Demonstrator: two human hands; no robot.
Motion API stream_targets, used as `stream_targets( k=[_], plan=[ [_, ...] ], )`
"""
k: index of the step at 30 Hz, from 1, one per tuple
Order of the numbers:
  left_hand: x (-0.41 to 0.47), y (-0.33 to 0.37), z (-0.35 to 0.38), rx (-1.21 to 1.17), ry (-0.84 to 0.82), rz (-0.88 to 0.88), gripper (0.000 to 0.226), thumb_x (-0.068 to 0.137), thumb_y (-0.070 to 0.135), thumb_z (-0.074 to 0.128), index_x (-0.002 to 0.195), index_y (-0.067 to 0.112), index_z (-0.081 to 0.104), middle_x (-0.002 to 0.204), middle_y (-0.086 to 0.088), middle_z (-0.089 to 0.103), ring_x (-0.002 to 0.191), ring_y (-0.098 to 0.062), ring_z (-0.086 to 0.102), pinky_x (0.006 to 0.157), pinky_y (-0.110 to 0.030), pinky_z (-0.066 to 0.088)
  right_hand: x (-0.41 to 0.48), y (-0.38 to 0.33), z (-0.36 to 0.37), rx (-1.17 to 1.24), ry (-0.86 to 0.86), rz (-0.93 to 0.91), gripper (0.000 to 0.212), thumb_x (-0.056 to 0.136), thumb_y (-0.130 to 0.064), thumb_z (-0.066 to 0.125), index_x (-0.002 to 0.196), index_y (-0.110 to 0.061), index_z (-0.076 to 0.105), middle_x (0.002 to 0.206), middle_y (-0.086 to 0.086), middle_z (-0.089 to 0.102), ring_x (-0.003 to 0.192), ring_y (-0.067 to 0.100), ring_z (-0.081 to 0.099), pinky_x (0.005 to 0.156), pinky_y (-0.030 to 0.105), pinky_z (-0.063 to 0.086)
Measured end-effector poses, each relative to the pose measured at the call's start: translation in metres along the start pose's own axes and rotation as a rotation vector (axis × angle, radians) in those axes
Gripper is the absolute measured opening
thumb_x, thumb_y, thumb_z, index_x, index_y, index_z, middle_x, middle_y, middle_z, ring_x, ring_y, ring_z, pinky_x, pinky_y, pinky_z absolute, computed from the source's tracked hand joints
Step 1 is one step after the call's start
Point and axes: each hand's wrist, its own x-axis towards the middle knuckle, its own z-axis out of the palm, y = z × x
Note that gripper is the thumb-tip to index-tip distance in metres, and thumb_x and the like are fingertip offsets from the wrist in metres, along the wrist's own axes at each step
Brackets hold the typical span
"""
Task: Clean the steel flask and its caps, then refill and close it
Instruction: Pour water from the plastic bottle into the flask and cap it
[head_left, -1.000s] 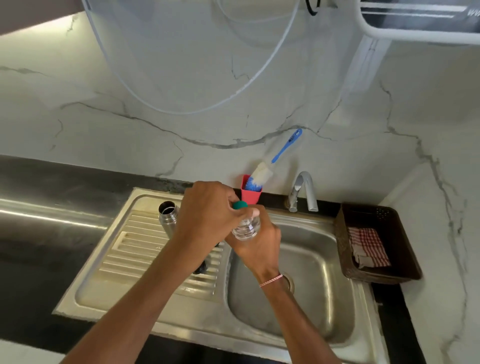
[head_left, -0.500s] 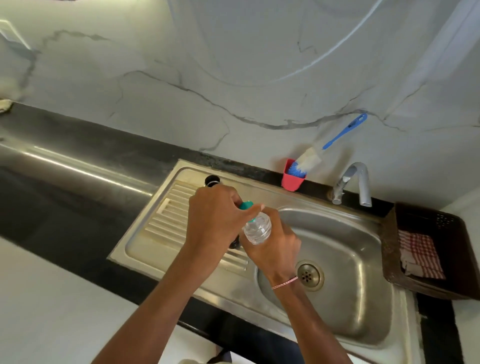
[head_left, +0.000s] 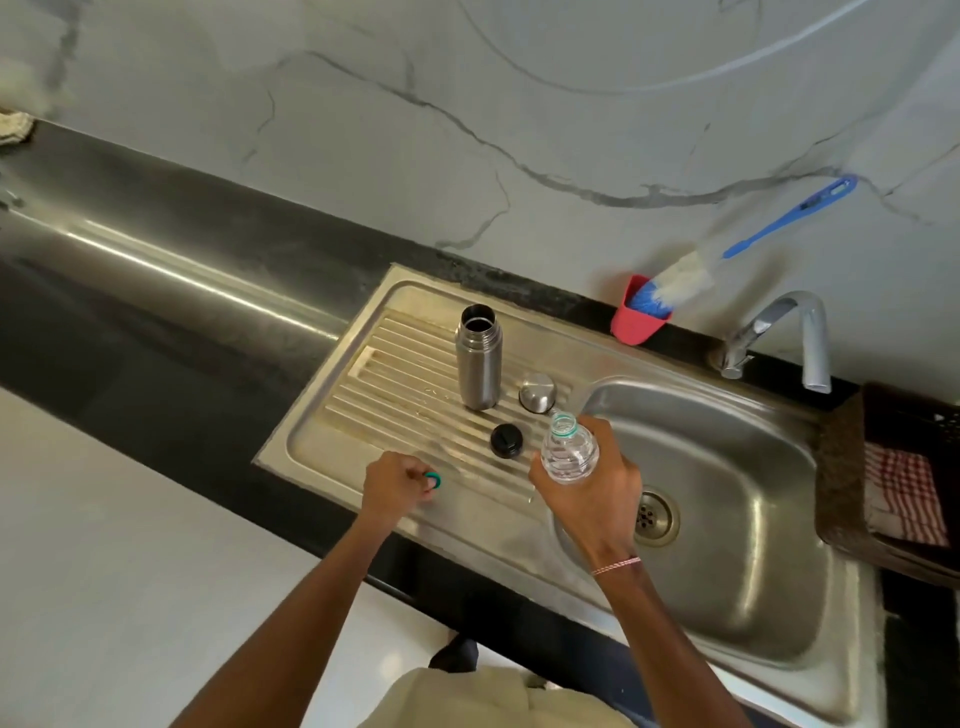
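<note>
Black stone counter (head_left: 156, 353) carries a steel sink (head_left: 322, 447) with a ribbed drainboard to the left and a basin to the right.

Nearest, the left hand (head_left: 395, 488) sits low over the near edge of the drainboard, fingers curled, pinching a small teal bottle cap (head_left: 432, 480) at its fingertips. Whether that cap touches the steel cannot be told.

The right hand (head_left: 592, 488), with a thread bracelet (head_left: 615, 565) at the wrist, is wrapped round the body of a clear plastic bottle (head_left: 569, 452). The bottle is uncapped, tilted with its neck pointing away from the person, and held over the divide between drainboard and basin.

Just beyond the hands a black inner cap (head_left: 506, 440) lies on the ribs, apart from both hands. Farther back a steel outer cap (head_left: 537, 392) rests on the drainboard, just beside the steel flask (head_left: 479, 364). The flask stands upright on the drainboard, mouth open, nothing touching it.

In the basin floor the drain (head_left: 652, 517) is visible. At the right a brown basket (head_left: 841, 467) holds a red checked cloth (head_left: 906, 499).

Along the back edge stand a red holder (head_left: 636, 325) with a blue-handled bottle brush (head_left: 727, 254) leaning out of it, and a tap (head_left: 779, 332). Behind is a veined marble wall (head_left: 363, 130).
</note>
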Motion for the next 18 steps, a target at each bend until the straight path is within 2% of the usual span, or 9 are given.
stream_targets(
  k=[2,5,7,9,12,14,15,17,18],
  plan=[
    [0.01,-0.017,0.007,0.179,-0.004,0.029,0.024,0.078,0.008,0.089,0.1,0.01,0.08,0.097,-0.009,0.079,0.091,-0.023,0.076,0.092,-0.04,0.062,-0.001,0.001,0.001,0.0,-0.012,0.026,0.053,0.068,-0.036,0.087,0.107,-0.038,0.052,0.077,-0.015,0.067,0.066,0.01,0.067,0.062,0.03,0.057],
    [0.016,-0.027,0.013,0.156,0.043,0.012,0.022,0.078,0.008,0.089,0.09,0.019,0.074,0.089,-0.006,0.077,0.082,-0.022,0.076,0.086,-0.043,0.063,-0.003,0.002,0.005,-0.009,-0.037,0.043,0.053,0.068,-0.037,0.087,0.107,-0.04,0.051,0.077,-0.017,0.066,0.067,0.007,0.067,0.064,0.023,0.053],
    [0.016,-0.027,0.015,0.189,0.062,0.062,0.014,0.083,0.009,0.085,0.089,0.016,0.074,0.087,-0.005,0.077,0.08,-0.02,0.075,0.088,-0.042,0.062,-0.003,0.001,0.008,0.006,-0.051,0.048,0.055,0.068,-0.035,0.089,0.109,-0.038,0.051,0.079,-0.017,0.067,0.068,0.006,0.067,0.064,0.021,0.053],
    [0.016,-0.025,0.013,0.225,0.064,0.086,0.008,0.088,0.013,0.081,0.094,0.012,0.077,0.094,-0.006,0.077,0.088,-0.021,0.075,0.091,-0.037,0.06,-0.002,0.0,0.01,0.016,-0.064,0.055,0.056,0.067,-0.034,0.09,0.109,-0.037,0.053,0.08,-0.017,0.067,0.07,0.005,0.068,0.066,0.025,0.057],
    [0.016,-0.013,0.004,0.3,0.163,0.169,0.014,0.096,0.015,0.072,0.109,0.012,0.076,0.113,-0.005,0.071,0.103,-0.022,0.069,0.091,-0.023,0.048,-0.001,-0.005,0.012,0.031,-0.07,0.061,0.06,0.067,-0.034,0.09,0.107,-0.046,0.048,0.079,-0.023,0.065,0.072,0.004,0.069,0.068,0.03,0.06],
    [0.017,0.006,-0.005,0.182,0.256,0.298,0.012,0.098,0.009,0.067,0.106,0.014,0.075,0.105,-0.002,0.072,0.095,-0.019,0.07,0.092,-0.027,0.053,0.0,-0.008,0.011,0.041,-0.061,0.063,0.06,0.067,-0.034,0.09,0.106,-0.046,0.048,0.08,-0.025,0.065,0.072,0.004,0.069,0.067,0.031,0.06],
    [0.018,0.018,-0.01,0.072,0.28,0.35,0.012,0.1,0.01,0.063,0.106,0.013,0.074,0.097,-0.001,0.074,0.089,-0.017,0.071,0.09,-0.035,0.059,0.001,-0.01,0.011,0.045,-0.055,0.061,0.058,0.067,-0.034,0.09,0.106,-0.045,0.048,0.08,-0.025,0.065,0.072,0.003,0.069,0.067,0.031,0.06],
    [0.025,0.046,-0.017,-0.14,0.236,0.383,0.034,0.104,0.035,0.051,0.124,0.012,0.067,0.094,-0.002,0.075,0.085,-0.02,0.072,0.086,-0.046,0.061,0.001,-0.011,0.009,0.049,-0.039,0.055,0.057,0.067,-0.035,0.09,0.106,-0.044,0.049,0.08,-0.023,0.066,0.071,0.002,0.069,0.066,0.03,0.06],
    [0.03,0.06,-0.018,-0.172,0.207,0.396,0.052,0.103,0.052,0.045,0.138,0.015,0.058,0.105,-0.002,0.075,0.093,-0.022,0.072,0.09,-0.045,0.06,0.001,-0.012,0.007,0.049,-0.029,0.05,0.058,0.067,-0.035,0.09,0.106,-0.046,0.049,0.08,-0.024,0.066,0.071,0.002,0.069,0.066,0.027,0.06]
  ],
)
